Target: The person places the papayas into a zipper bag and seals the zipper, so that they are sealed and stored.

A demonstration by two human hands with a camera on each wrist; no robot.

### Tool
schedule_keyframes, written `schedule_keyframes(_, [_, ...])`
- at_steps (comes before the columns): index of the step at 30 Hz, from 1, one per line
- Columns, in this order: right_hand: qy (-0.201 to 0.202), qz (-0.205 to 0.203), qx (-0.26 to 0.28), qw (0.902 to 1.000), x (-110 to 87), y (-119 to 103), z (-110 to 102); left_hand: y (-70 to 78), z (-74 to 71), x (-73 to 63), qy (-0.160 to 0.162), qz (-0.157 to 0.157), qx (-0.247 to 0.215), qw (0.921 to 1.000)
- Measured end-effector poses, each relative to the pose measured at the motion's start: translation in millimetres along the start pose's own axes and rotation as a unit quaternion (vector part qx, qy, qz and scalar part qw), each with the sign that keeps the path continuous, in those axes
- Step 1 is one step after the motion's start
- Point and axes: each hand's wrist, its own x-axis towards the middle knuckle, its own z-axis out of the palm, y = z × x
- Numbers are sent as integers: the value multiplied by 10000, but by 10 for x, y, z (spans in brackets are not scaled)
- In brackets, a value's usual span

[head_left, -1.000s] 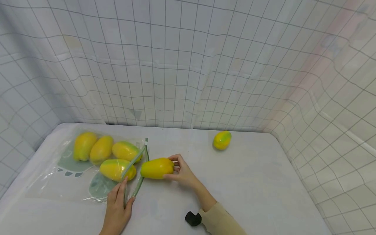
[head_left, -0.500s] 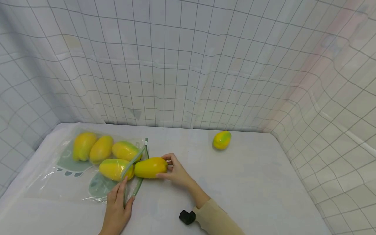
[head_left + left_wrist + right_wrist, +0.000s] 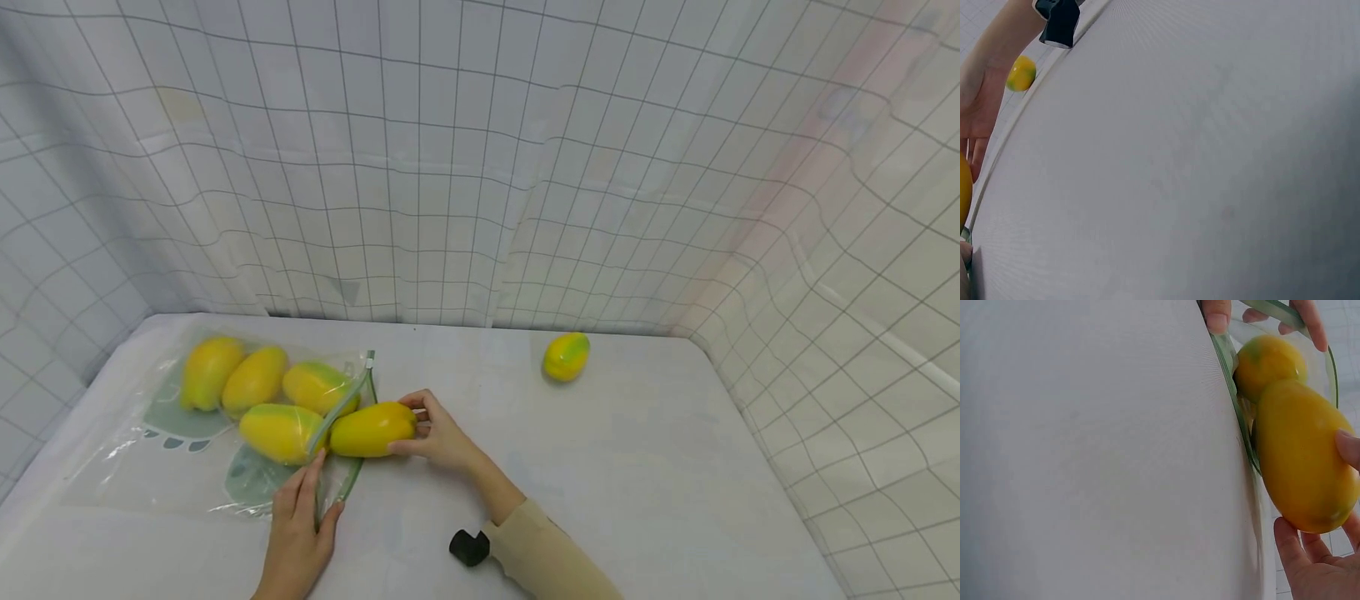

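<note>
Curtain point(image 3: 450, 167): white cloth with a grid print, behind the surface and along its sides.
Surface point(image 3: 660, 467): white; it carries the bag and the fruit.
Bag point(image 3: 112, 483): clear with pale green print, lying at the left, mouth to the right; the step in hand looks like loading it, with 4 of 6 fruits inside.
Right hand point(image 3: 442, 437): thumb and fingers grip the held fruit by its end away from the bag.
Left hand point(image 3: 300, 521): at the mouth's near end, fingers fairly straight and spread from the thumb, touching the 2 edges; it seems to part them.
Held fruit point(image 3: 371, 429): yellow, on its side, leading end between the edges, most of it outside; against or just beside the nearest bagged fruit, I cannot tell which.
Bagged fruits point(image 3: 255, 381): 3 in a row on the far side, 1 nearer, just inside the mouth; that 1 probably blocks the way, so the next move calls for a steady push that shifts it deeper.
Lone fruit point(image 3: 566, 357): near the far edge, well apart from the bag, untouched; likely the last to load.
Green strips point(image 3: 352, 479): the mouth's 2 edges; they should stay parted until the fruit is through, before the right hand lets go.
</note>
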Motion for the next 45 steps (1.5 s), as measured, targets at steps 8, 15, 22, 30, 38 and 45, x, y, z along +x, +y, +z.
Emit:
schedule_keyframes(8, [-50,-26,121,9999,86,194,46,-6,2,-11,-72,-63,19,10000])
schedule_keyframes(15, [87,-15,67,9999,128,238,104,-1,4,1,16,62,-47,10000])
schedule_keyframes(22, [226,96,57,9997,137,198,185,0,7,11,82,140,-49,9999])
schedule_keyframes(30, [315,68,-222,9992,166,207,285,10,4,13,64,121,-9,9999])
schedule_keyframes(38, [488,129,-164,9986,183,189,371,2,8,11,47,121,-8,9999])
schedule_keyframes(45, [658,82,-185,9976,215,184,439,-12,20,1,37,95,42,9999])
